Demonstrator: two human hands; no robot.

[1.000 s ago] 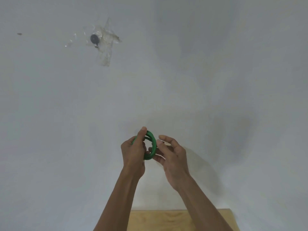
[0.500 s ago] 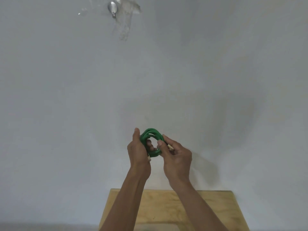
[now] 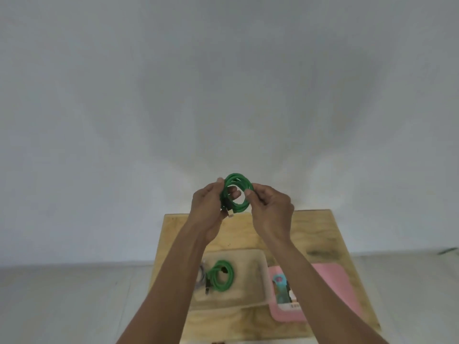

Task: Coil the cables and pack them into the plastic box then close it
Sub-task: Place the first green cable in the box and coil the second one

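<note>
A coiled green cable (image 3: 240, 181) is held up in front of the white wall, above the table's far edge. My left hand (image 3: 207, 207) grips its left side, with a plug end hanging below the fingers. My right hand (image 3: 269, 208) pinches the coil's right side. Below, a clear plastic box (image 3: 260, 276) stands open on the wooden table (image 3: 320, 229), with a second green coil (image 3: 221, 275) and a grey cable (image 3: 202, 276) lying inside it. The pink lid (image 3: 345, 284) lies to the right of the box, partly hidden by my right forearm.
A white wall fills the upper view, and a pale floor (image 3: 69, 299) lies left of the table. A colourful label (image 3: 282, 289) sits on the pink lid.
The camera has tilted down, bringing the table, box and lid into view. The green coil has turned to face me, still held between both hands.
</note>
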